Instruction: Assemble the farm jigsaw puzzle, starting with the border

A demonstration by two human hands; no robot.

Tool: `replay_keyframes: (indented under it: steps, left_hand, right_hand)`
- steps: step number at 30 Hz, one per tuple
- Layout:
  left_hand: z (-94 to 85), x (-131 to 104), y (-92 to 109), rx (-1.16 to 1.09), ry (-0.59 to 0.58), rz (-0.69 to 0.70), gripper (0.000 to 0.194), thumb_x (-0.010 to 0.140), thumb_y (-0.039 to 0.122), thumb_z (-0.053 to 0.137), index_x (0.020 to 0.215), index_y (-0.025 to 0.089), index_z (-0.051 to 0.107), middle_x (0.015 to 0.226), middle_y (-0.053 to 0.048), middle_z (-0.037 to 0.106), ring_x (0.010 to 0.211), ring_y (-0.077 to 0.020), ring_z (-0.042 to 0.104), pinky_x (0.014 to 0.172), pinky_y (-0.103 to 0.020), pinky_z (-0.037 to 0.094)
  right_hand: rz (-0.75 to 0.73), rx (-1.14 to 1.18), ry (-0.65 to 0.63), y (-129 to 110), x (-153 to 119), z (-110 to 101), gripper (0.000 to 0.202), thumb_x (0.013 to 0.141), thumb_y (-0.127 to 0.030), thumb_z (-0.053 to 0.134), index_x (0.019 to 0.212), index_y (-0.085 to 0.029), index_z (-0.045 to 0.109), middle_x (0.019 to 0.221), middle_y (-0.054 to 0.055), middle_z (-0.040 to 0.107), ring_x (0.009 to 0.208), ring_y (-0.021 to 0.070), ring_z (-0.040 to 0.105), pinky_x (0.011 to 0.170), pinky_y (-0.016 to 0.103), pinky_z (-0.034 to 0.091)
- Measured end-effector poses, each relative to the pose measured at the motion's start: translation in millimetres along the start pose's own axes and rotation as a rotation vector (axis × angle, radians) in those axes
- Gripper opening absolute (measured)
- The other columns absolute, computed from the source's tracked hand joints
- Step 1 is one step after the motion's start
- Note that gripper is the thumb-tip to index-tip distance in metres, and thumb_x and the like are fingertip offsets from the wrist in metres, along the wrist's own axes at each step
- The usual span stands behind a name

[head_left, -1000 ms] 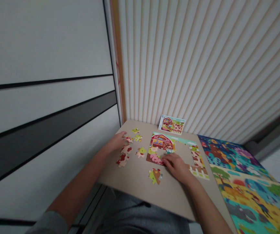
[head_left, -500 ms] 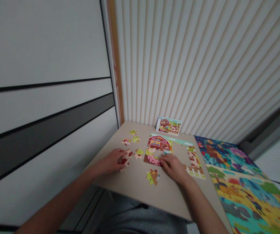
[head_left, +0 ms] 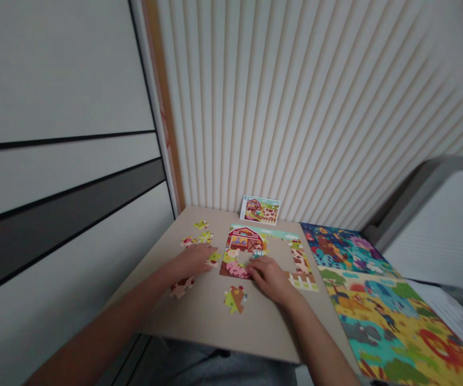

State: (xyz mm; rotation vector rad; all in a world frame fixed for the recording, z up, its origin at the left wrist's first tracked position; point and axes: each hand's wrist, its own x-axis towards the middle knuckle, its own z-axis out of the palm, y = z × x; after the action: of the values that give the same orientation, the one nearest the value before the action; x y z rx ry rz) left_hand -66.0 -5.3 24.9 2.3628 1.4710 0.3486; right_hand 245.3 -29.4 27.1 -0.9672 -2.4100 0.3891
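My left hand [head_left: 196, 258] is over the loose pieces on the left of the table, its fingertips at a green and pink piece [head_left: 213, 259]; its fingers are close together, and whether they grip it is unclear. A brown and cream piece [head_left: 182, 287] lies below that hand. My right hand [head_left: 269, 276] rests on the lower edge of the partly assembled farm puzzle [head_left: 247, 242], its fingers bent beside the pink pig [head_left: 237, 269]. Whether it holds a piece is hidden. A green and brown piece [head_left: 235, 299] lies nearer to me.
A small picture card [head_left: 260, 209] leans against the pleated curtain [head_left: 231, 107] at the back of the table [head_left: 199, 321]. Two colourful finished puzzles [head_left: 347, 249] lie at the right. More loose pieces [head_left: 201, 224] sit at the back left.
My left hand has moved right and away from me, off the brown and cream pieces and over to the green and pink one. The view has turned right. My right hand stays by the pig.
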Motion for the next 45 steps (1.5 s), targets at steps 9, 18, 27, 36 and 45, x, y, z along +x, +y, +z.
replay_keyframes:
  steps: [9, 18, 27, 36, 45]
  left_hand:
    - [-16.3, 28, 0, -0.302, 0.158, -0.097, 0.02, 0.07, 0.034, 0.072, 0.085, 0.022, 0.065, 0.085, -0.005, 0.071, 0.091, -0.0267, 0.068, 0.084, -0.036, 0.051]
    - [30.2, 63, 73, -0.855, 0.248, -0.031, 0.033, 0.089, 0.046, 0.053, 0.107, 0.019, 0.052, 0.095, -0.006, 0.07, 0.073, -0.0167, 0.072, 0.068, -0.031, 0.059]
    - [44.0, 44, 87, -1.052, 0.264, 0.014, 0.03, 0.085, 0.037, 0.066, 0.109, 0.021, 0.059, 0.106, -0.007, 0.07, 0.092, -0.0201, 0.071, 0.08, -0.032, 0.06]
    - [37.3, 39, 77, -1.023, 0.249, 0.026, 0.03, 0.086, 0.037, 0.065, 0.111, 0.021, 0.06, 0.1, -0.005, 0.072, 0.087, -0.0197, 0.072, 0.077, -0.032, 0.06]
    - [24.7, 40, 47, -0.39, 0.545, -0.077, 0.021, 0.097, 0.026, 0.047, 0.109, 0.021, 0.063, 0.11, -0.009, 0.071, 0.104, -0.0238, 0.065, 0.097, -0.038, 0.049]
  right_hand:
    - [0.011, -0.03, 0.003, -3, -1, -1, 0.024, 0.102, -0.028, 0.049, 0.095, -0.021, 0.071, 0.09, 0.006, 0.071, 0.092, 0.0198, 0.062, 0.088, 0.033, 0.045]
    - [0.277, 0.087, 0.183, 12, 0, 5, 0.031, 0.1, -0.036, 0.051, 0.122, -0.022, 0.068, 0.115, 0.011, 0.072, 0.105, 0.0253, 0.064, 0.095, 0.039, 0.048]
    - [0.403, 0.463, 0.267, 15, 3, 11, 0.045, 0.096, -0.043, 0.053, 0.133, -0.019, 0.06, 0.093, 0.005, 0.07, 0.076, 0.0176, 0.062, 0.071, 0.03, 0.051]
    - [0.391, 0.553, 0.249, 6, 5, 5, 0.04, 0.092, -0.053, 0.059, 0.108, -0.018, 0.071, 0.095, 0.006, 0.071, 0.085, 0.0209, 0.063, 0.078, 0.032, 0.051]
    - [0.522, 0.47, 0.278, 31, 4, 13, 0.045, 0.09, -0.058, 0.058, 0.092, -0.016, 0.073, 0.078, 0.005, 0.069, 0.071, 0.0202, 0.06, 0.061, 0.029, 0.048]
